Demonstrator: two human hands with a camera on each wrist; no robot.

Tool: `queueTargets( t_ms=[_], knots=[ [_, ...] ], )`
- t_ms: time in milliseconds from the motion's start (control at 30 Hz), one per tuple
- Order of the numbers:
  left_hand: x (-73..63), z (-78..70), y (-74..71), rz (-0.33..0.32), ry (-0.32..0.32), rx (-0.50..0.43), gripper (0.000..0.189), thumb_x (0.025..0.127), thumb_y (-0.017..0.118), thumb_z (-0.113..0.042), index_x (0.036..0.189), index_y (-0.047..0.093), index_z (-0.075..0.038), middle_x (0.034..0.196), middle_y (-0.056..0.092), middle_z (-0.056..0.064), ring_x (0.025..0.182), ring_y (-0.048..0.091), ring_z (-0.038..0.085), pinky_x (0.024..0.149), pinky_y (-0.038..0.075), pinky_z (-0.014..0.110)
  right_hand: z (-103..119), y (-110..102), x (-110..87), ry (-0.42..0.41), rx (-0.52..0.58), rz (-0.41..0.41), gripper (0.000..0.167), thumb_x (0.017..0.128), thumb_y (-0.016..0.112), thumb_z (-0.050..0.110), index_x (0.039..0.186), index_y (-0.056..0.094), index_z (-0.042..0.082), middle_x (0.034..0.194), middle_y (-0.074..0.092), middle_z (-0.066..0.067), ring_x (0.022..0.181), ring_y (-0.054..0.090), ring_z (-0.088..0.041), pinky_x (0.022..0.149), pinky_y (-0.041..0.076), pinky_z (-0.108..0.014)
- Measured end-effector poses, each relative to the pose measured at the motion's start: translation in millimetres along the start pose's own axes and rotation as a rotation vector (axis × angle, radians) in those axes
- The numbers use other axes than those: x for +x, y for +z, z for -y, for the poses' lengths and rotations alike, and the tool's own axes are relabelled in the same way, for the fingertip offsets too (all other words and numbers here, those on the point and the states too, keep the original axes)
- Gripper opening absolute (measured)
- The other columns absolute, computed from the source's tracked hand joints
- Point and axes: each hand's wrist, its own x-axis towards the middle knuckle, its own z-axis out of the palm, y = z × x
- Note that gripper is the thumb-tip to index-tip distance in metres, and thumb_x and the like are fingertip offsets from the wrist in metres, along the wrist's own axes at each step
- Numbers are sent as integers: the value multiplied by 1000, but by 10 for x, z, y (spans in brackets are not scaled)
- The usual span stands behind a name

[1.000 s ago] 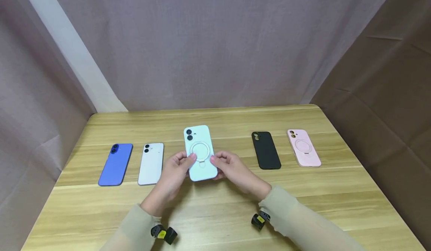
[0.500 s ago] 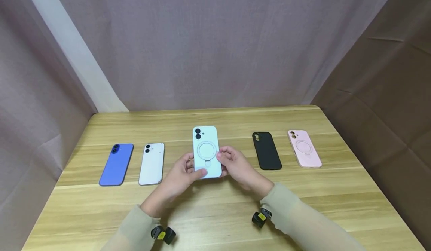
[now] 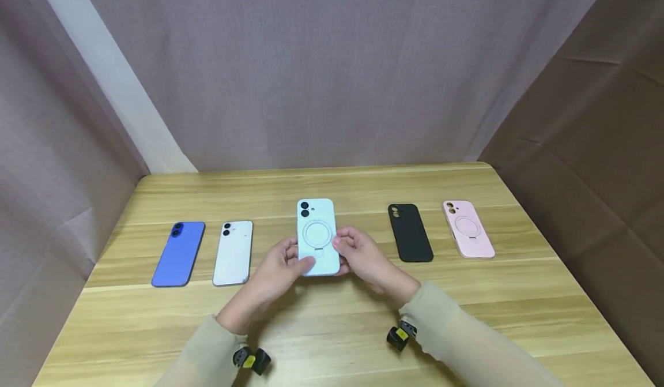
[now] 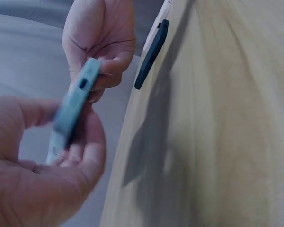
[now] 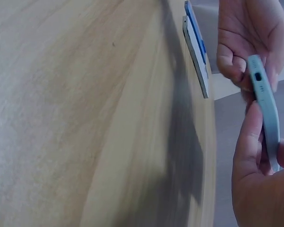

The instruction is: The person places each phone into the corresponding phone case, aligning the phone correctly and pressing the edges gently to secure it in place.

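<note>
Above the middle of the table, both hands hold a phone in a pale mint case (image 3: 317, 220), its back with a ring and camera lenses turned up. The left hand (image 3: 277, 270) grips its lower left side, thumb laid on the back near the bottom corner. On the opposite edge the right hand (image 3: 365, 260) pinches the case, with fingers under it. From the left wrist view, the bottom end of the mint case (image 4: 78, 97) shows a port opening. That same end of the case (image 5: 265, 101) appears in the right wrist view. The phone's screen side is hidden.
To the left lie a blue phone (image 3: 178, 254) and a white phone (image 3: 233, 253), backs up. On the right are a black phone case (image 3: 410, 232) and a pink case with a ring (image 3: 468, 229). Curtains (image 3: 332, 70) stand behind the wooden table (image 3: 332, 341).
The cased phone has shifted a little right and straightened from its tilt. The left thumb has slid from beside the ring down to the lower corner. Over the last half second, little moved.
</note>
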Motion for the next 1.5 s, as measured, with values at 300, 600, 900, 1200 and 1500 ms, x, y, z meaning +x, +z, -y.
queueTargets(
  t_ms=[300,600,900,1200,1500],
  knots=[
    [70,-25,-37,-145,10,107,51,91,60,1,139,40,2,105,59,17,85,63,21,68,56,40,-26,23,38,-2,-132,-7,29,100,52,11,125,47,-3,98,66,-14,76,64,-22,68,57,-37],
    [100,43,-4,-150,17,272,58,87,66,3,138,39,6,106,57,16,83,58,20,61,55,34,-5,125,102,-99,-555,-111,46,92,65,13,133,50,-2,99,66,-9,92,62,-20,81,52,-35],
    [135,8,8,-36,42,543,51,82,73,-1,128,50,7,94,62,10,81,59,18,69,53,29,9,197,136,-122,-715,-79,44,88,68,11,128,55,-3,105,65,-13,97,60,-23,84,52,-37],
    [199,86,-12,-23,19,625,62,79,77,-3,132,47,9,110,56,18,101,56,26,86,51,38,-17,235,191,-132,-826,-99,50,85,69,10,130,53,-5,113,64,-16,100,61,-24,86,51,-38],
    [283,138,-83,56,28,485,69,73,79,4,133,46,10,125,55,22,114,53,31,101,42,43,-42,220,230,-135,-825,-106,41,83,72,9,119,59,-4,101,66,-13,87,61,-20,77,53,-34]
  ],
)
